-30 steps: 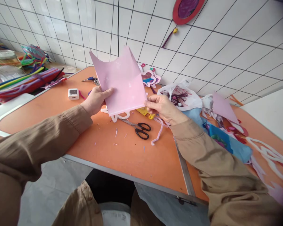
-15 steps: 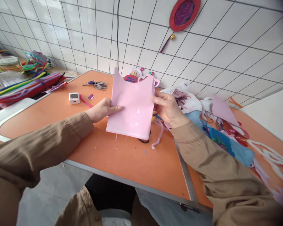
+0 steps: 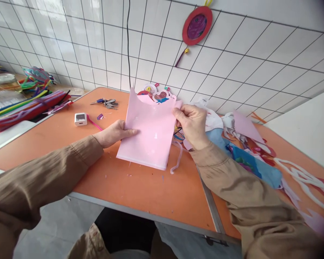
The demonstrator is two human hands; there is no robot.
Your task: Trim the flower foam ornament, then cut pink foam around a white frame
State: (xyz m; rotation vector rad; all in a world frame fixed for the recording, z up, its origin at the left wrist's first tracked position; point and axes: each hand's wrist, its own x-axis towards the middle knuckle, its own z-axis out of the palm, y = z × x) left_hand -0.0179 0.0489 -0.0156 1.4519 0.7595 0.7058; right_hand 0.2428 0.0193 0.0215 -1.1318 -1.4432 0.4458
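a pink sheet [image 3: 148,136] is held up over the near middle of the table [image 3: 151,194], tilted, its scooped edge away from the person and its straight edge toward them; whether that lower edge touches the table i cannot tell. the left hand [image 3: 115,133] grips its left side, thumb flat on the front face, the other fingers mostly hidden behind. the right hand [image 3: 191,122] pinches the upper right corner between thumb and curled fingers — a narrow hold, with nothing but the sheet visible in it.

just beside the sheet's right side, a pale fuzzy strand [image 3: 178,160] curves down the table, and small scraps lie below the lower edge. behind the scooped edge sit cut-out craft pieces [image 3: 162,96], close to the tiled wall [image 3: 97,39].

left of the sheet are a bunch of keys [image 3: 110,104], a purple scrap [image 3: 100,116] and a small white block [image 3: 80,119]. farther left lies a bundle of coloured fuzzy sticks [image 3: 32,108]. past the right hand there is a heap — a white bag [image 3: 212,121], another pink sheet [image 3: 247,126], blue cloth [image 3: 268,174] and white cords [image 3: 299,174]. a red oval ornament [image 3: 186,25] hangs on the wall.
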